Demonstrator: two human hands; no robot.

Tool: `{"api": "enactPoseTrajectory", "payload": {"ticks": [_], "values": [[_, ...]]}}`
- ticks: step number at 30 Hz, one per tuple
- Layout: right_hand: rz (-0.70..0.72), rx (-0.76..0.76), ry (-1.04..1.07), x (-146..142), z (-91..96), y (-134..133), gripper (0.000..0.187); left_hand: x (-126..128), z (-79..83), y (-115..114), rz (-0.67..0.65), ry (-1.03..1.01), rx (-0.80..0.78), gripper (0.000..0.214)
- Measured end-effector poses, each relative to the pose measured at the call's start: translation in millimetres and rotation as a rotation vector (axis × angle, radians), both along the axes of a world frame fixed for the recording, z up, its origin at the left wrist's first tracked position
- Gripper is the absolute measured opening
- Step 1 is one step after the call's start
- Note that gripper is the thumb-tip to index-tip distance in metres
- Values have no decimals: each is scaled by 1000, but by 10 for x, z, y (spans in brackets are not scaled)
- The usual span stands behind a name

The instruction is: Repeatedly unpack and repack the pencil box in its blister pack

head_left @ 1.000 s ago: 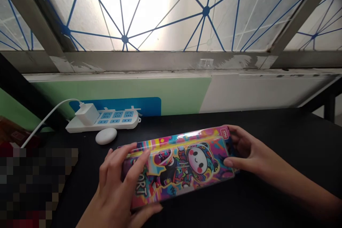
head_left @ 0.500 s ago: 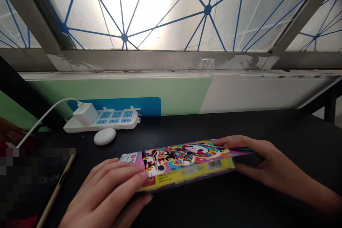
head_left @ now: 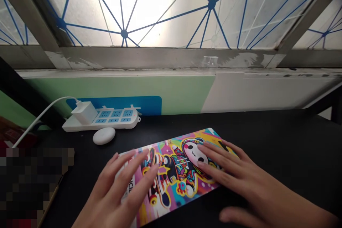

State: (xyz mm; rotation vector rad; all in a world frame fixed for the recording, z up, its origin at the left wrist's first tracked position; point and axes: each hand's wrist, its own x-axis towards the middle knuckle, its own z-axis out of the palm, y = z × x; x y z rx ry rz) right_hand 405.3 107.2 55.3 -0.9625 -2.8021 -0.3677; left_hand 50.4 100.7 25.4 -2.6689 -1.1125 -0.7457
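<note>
A flat box (head_left: 179, 178) lies on the black table, its broad face up, slanting away to the right. That face carries a cartoon character with a skateboard on pink, yellow and blue, and the letters "NCIL" show near its left end. My left hand (head_left: 120, 188) rests on the left end with fingers spread, its thumb not clearly seen. Over the right end, my right hand (head_left: 235, 171) lies flat on the character's head, thumb held apart near the table. Neither hand is wrapped round the box; its yellow side is out of sight.
A white power strip (head_left: 128, 124) with a plugged-in charger (head_left: 84, 112) stands at the back left. In front of it sits a white oval object (head_left: 104, 136). A partly blurred-out dark item (head_left: 34, 181) occupies the left. A small clear cup (head_left: 210, 61) stands on the window ledge.
The box has gone from tilted up, gripped at both ends with its yellow side showing, to face-up on the table. Both hands have loosened and now lie on top of it.
</note>
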Motion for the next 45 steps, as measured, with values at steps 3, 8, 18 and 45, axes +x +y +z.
{"api": "enactPoseTrajectory", "payload": {"ticks": [3,8,18,45], "values": [[68,-36,-35,-38,28,11,86,13,-58,15,83,104,-63,77],[-9,-57,19,340,104,120,60,4,-151,3,142,170,-79,72],[-22,-16,69,-73,27,-12,90,-92,-253,103,116,287,110,80],[-68,5,128,98,-218,125,43,-240,-175,29,80,209,107,46]]}}
